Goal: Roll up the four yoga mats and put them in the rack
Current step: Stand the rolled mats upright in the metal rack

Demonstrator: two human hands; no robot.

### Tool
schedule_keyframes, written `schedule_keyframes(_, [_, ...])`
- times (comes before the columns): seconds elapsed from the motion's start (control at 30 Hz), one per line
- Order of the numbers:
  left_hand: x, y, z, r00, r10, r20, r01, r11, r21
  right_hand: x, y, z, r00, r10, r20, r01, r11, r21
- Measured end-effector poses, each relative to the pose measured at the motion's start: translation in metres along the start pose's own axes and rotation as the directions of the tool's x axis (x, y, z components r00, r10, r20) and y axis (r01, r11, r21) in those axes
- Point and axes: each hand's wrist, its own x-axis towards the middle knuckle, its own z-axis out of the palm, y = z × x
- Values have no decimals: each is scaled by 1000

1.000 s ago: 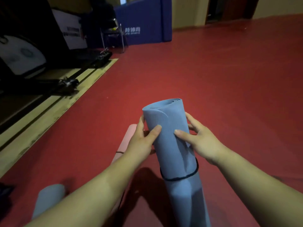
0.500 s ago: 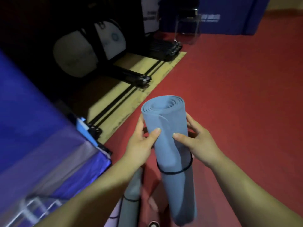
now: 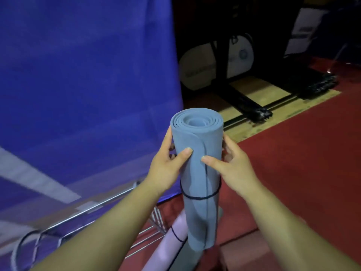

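- The wire rack (image 3: pixel 101 202) sits low at the left.
- The rolled blue mat (image 3: pixel 197 153) hangs upright just beside it; the left hand (image 3: pixel 166 169) and right hand (image 3: pixel 234 169) wrap their fingers round its top.
- Its black band (image 3: pixel 201 196) could snag the wires, loosening the roll.

A gym or sports hall, that's where I'm standing

Red sports floor (image 3: pixel 293 173) spreading out to my right; a big blue panel (image 3: pixel 88 75) with a white stripe standing tall on my left; back in the dark there's an exercise machine (image 3: pixel 197 69) with a white rounded housing, parked on a wooden platform (image 3: pixel 259 89); down low, a wire rack (image 3: pixel 109 202) of shiny metal rods; a rolled yoga mat (image 3: pixel 197 173), grey-blue with a black band, right in front of me, and a pink mat (image 3: pixel 172 245) rolled up just beside it.
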Motion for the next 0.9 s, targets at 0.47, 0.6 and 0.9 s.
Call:
schedule_keyframes(0.47, [-67, 34, -156, 910, 3, -414, 80, 980, 183, 30, -31, 176, 943, -8, 333, -34, 992, 122])
schedule_keyframes(0.6, [-76, 42, -197, 890, 17, -456, 89, 974, 210, 34, -41, 221, 927, -25, 374, -33, 989, 147])
schedule_keyframes(0.9, [-76, 49, -293, 893, 123, -434, 8, 957, 289, 49, -61, 317, 917, -118, 380, 59, 985, 163])
